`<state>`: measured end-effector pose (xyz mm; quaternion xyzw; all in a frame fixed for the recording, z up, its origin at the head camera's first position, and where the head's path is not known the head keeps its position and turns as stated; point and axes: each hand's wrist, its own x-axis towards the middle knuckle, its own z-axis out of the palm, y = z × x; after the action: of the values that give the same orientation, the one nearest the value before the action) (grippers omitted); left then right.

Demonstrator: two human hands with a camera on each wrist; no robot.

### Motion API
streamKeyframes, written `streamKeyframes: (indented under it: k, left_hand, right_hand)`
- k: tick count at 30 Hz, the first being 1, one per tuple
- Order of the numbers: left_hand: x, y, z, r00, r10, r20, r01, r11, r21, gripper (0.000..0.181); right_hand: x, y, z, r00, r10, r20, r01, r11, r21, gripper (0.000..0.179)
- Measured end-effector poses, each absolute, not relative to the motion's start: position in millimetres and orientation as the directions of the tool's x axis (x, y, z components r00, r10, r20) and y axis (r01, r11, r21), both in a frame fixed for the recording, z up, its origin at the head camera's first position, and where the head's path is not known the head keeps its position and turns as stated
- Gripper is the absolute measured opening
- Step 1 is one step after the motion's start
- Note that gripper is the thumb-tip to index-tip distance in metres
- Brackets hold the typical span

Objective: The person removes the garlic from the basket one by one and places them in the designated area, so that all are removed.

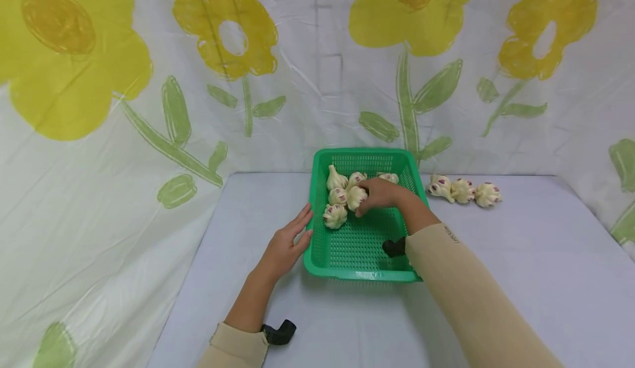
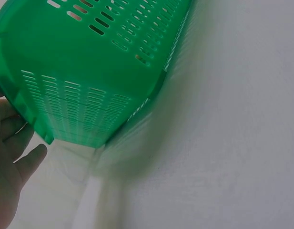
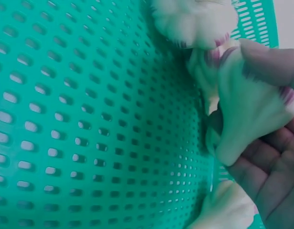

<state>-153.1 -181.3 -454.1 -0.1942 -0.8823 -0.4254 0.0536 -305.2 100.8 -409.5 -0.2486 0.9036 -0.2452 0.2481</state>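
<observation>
A green plastic basket (image 1: 367, 275) stands on the table with several garlic bulbs (image 1: 335, 216) gathered mostly in its left half. Inside it, my right hand (image 1: 379, 194) grips one garlic bulb (image 3: 254, 102) between thumb and fingers, close beside the other bulbs. The right wrist view shows this bulb's stem pointing down along the fingers. My left hand (image 1: 288, 244) rests with extended fingers against the basket's left rim. In the left wrist view its fingers (image 2: 15, 138) lie along the outside of the rim.
Three more garlic bulbs (image 1: 463, 190) lie in a row on the white table (image 1: 526, 258), right of the basket. Behind the table hangs a white curtain (image 1: 297, 120) with yellow flowers, close to the basket's far side. Black wrist mounts (image 1: 279, 333) sit on both wrists.
</observation>
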Motion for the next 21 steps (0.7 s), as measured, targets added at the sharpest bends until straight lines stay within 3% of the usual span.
streamKeyframes:
  k: [8,15,21]
  left_hand:
    - [-153.4,-181.2,-455.5,-0.915,0.298,0.271,0.397,0.557,0.729,0.05]
    - [-153.7,-181.2,-455.0,-0.913,0.304,0.272,0.401,0.549,0.734,0.05]
    - [-154.1,-181.5,-455.3,-0.914,0.298,0.275,0.4,0.552,0.732,0.05]
  right_hand:
    - [-305.2,99.0,-408.1,-0.782,-0.569,-0.257,-0.29,0.695,-0.657,0.079]
    - [-305.9,99.9,-408.0,-0.795,-0.55,-0.257,-0.219,0.655,-0.723,0.096]
    - [-307.3,98.5,-407.5,-0.81,-0.535,-0.239,-0.194,0.63,-0.752,0.091]
